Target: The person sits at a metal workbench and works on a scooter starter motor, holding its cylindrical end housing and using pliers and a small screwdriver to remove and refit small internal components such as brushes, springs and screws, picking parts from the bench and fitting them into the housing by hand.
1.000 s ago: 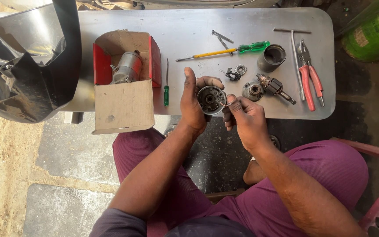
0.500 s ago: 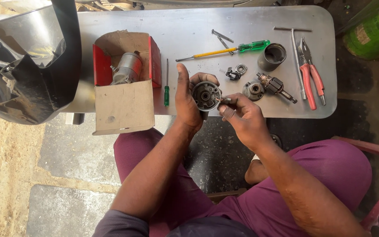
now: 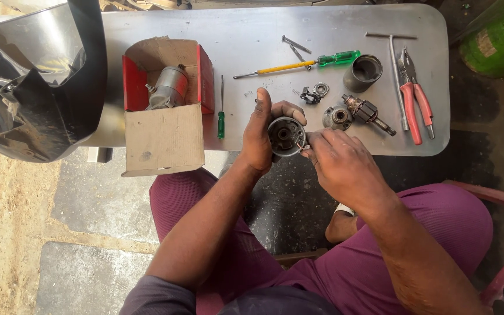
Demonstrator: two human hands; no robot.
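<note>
grey metal table (image 3: 252, 35) over a dark, stained floor, sandy ground off to the left. at the near edge of the table, left hand (image 3: 261, 137) wrapped around a round motor end housing (image 3: 286, 135), thumb up along its left side, fingers curled over the far rim — open face turned up toward the camera, dark parts visible inside. right hand (image 3: 336, 163) just beside it, fingertips (image 3: 309, 140) pinched together at the housing's right rim on something small and thin; too small to tell what. both forearms coming up from a lap in maroon trousers.

behind the hands on the table: armature (image 3: 367, 112) lying on its side, a round end cap (image 3: 337, 118) touching its left end, a small brush holder piece and ring (image 3: 313, 93) just beyond. dark cylindrical casing (image 3: 363, 72) standing open-end up, further right. yellow-shafted screwdriver with green handle (image 3: 298, 65) lying slanted across the middle, two long bolts (image 3: 294, 48) near it. small green-handled screwdriver (image 3: 221, 111) lying straight, between the hands and an open red cardboard box (image 3: 164, 140) with a whole silver starter motor (image 3: 167, 87) inside. far right: t-handle wrench (image 3: 395, 76) and red-handled pliers (image 3: 412, 93) side by side. black plastic body panel (image 3: 36, 81) hanging off the table's left end; green container (image 3: 497, 41) at the top right corner.
</note>
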